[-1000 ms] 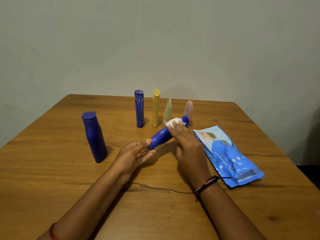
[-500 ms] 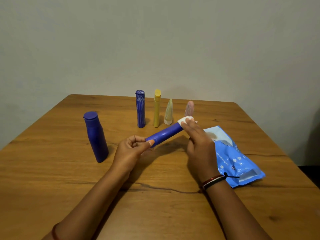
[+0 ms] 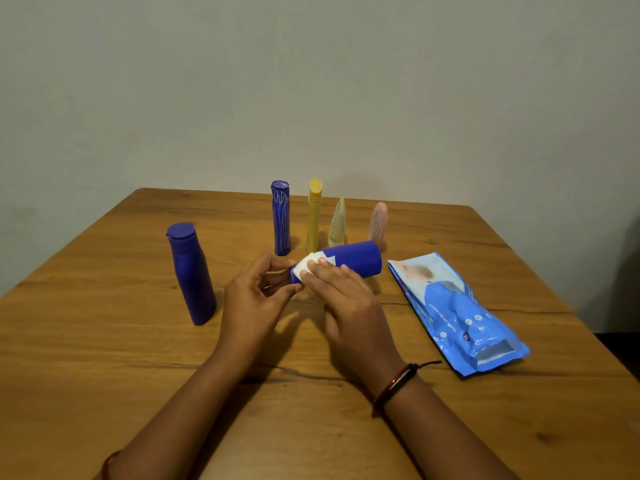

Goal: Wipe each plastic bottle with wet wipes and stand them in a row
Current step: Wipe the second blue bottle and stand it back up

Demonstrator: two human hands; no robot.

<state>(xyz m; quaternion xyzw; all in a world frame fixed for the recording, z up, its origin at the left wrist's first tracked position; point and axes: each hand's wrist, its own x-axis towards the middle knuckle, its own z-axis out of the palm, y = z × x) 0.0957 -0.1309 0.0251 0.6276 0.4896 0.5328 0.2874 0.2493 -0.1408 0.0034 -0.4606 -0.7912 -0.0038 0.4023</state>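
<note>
A plain blue plastic bottle point(image 3: 356, 260) lies nearly level above the table's middle, its wide end pointing right. My left hand point(image 3: 254, 299) pinches its near left end between thumb and fingers. My right hand point(image 3: 346, 306) presses a white wet wipe point(image 3: 306, 268) against the bottle close to that same end. At the back stand a patterned blue bottle point(image 3: 281, 220), a yellow bottle point(image 3: 314, 216), a pale tapered tube point(image 3: 337, 224) and a pink tube point(image 3: 377, 225), side by side. A larger blue bottle point(image 3: 192, 275) stands apart at the left.
A blue pack of wet wipes point(image 3: 457, 313) lies flat to the right of my hands. The wooden table point(image 3: 104, 358) ends at a plain wall behind the standing bottles; its right edge runs close to the pack.
My right hand has slid the wipe from the bottle's far end back to the end held by my left hand. The bottle has tipped closer to level.
</note>
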